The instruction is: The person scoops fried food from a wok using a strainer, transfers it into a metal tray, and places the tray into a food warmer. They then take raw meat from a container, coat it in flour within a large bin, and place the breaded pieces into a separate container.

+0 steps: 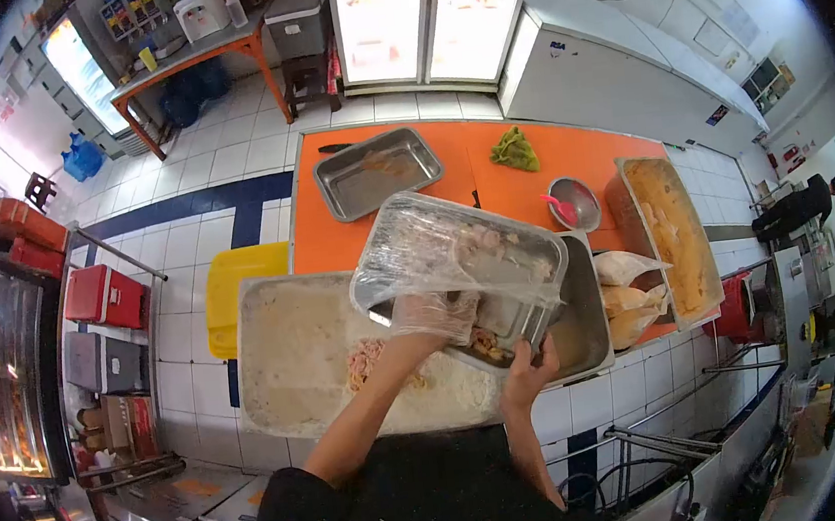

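Note:
A metal tray (pixel 526 240) partly covered in clear plastic is tilted above a large pan of pale flour (pixel 286 353). My right hand (pixel 529 370) grips the tray's near right corner, thumb and fingers around the rim. My left hand (pixel 432 311) is inside a clear plastic glove or film, over the tray's near left part; its fingers are blurred by the plastic, and what they hold cannot be made out. Pieces of food lie in the tray. Shredded pinkish food (pixel 365 358) rests on the flour below my left forearm.
On the orange table (pixel 521 190) are an empty metal tray (pixel 379 176), a green cloth (pixel 514 150), a bowl (pixel 583 206) with a pink spoon, filled plastic bags (pixel 630 298) and a long pan of orange-yellow food (pixel 672 236). A yellow lid (pixel 239 288) is at left. A person (pixel 800 209) stands far right.

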Demonstrator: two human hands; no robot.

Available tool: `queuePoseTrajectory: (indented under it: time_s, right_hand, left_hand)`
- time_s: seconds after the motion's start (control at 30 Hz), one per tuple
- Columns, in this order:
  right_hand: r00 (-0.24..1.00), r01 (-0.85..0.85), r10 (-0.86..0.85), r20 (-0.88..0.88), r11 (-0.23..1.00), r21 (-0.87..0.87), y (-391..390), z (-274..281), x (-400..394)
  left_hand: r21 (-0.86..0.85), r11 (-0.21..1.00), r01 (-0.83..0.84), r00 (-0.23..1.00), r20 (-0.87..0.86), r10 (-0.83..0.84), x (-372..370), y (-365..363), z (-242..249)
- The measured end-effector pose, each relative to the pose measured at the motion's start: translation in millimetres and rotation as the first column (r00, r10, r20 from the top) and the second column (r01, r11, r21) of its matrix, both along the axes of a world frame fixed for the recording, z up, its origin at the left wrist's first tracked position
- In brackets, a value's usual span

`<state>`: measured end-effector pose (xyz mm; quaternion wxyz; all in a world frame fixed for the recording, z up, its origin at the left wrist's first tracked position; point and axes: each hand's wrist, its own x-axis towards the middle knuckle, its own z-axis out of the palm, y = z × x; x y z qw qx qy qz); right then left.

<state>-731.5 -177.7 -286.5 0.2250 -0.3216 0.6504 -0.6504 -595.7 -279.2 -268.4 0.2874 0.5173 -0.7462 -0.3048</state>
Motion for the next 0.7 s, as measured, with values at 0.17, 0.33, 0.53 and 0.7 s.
queuePoseTrajectory:
  time_s: [0.17,0.33,0.53,0.7]
  right_hand:
    - [0.99,-0.035,0.035,-0.14,0.999,0.002,-10,-11,-7]
    - [0.992,-0.093,0.1,-0.077,0.991,0.094,-12,-20,-12]
    - [0.996,-0.064,0.068,-0.058,0.996,0.064,-21,-20,-16]
    - [0.936,0.053,-0.028,-0.35,0.997,0.062,-34,-28,-51]
  left_hand:
    - [-0.063,0.997,0.046,0.975,0.221,-0.031,-24,19,-21]
    - [0.016,0.696,0.718,0.692,-0.125,-0.711,-45,-3,-63]
    - [0.276,0.742,0.611,0.753,0.088,-0.652,-2,1,34]
    - [0.185,0.914,0.361,0.899,0.191,-0.394,57,44,15]
